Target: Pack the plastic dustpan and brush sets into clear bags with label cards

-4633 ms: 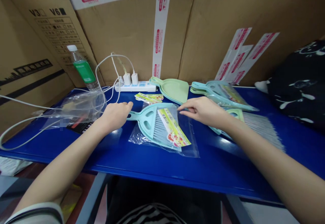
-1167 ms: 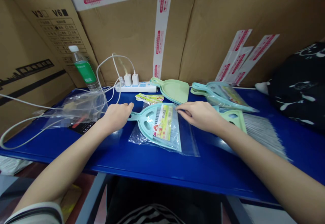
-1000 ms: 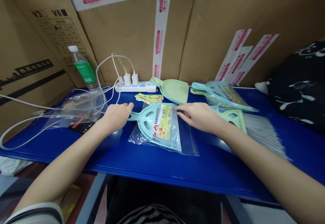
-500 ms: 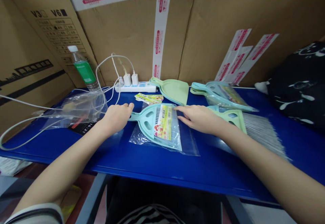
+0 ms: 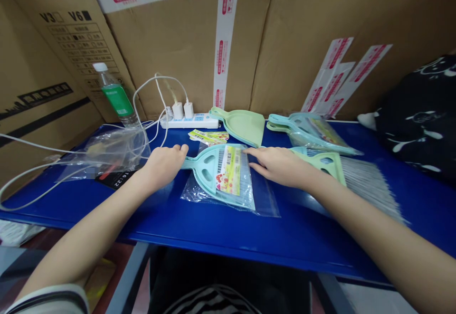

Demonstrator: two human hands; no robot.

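A light blue dustpan [image 5: 208, 174] with a small brush and a yellow label card [image 5: 228, 176] lies in a clear plastic bag [image 5: 263, 200] on the blue table [image 5: 199, 231]. My left hand [image 5: 164, 163] is closed on the dustpan's handle at the bag's left end. My right hand [image 5: 276, 164] lies flat with fingers stretched out on the bag's upper right edge, fingertips near the card.
Behind stand a green dustpan [image 5: 245, 125], a bagged blue set [image 5: 313, 133], a green brush [image 5: 356, 174], spare label cards [image 5: 208, 136], a power strip [image 5: 185, 121] with cables, a water bottle [image 5: 116, 96] and loose clear bags [image 5: 103, 152]. Cardboard boxes [image 5: 313, 33] wall the back; a black bag [image 5: 420, 119] sits right.
The label card has turned from slanting across the brush to lying straight on it. My right hand has slid a little left along the bag's top edge. My left hand has stayed put.
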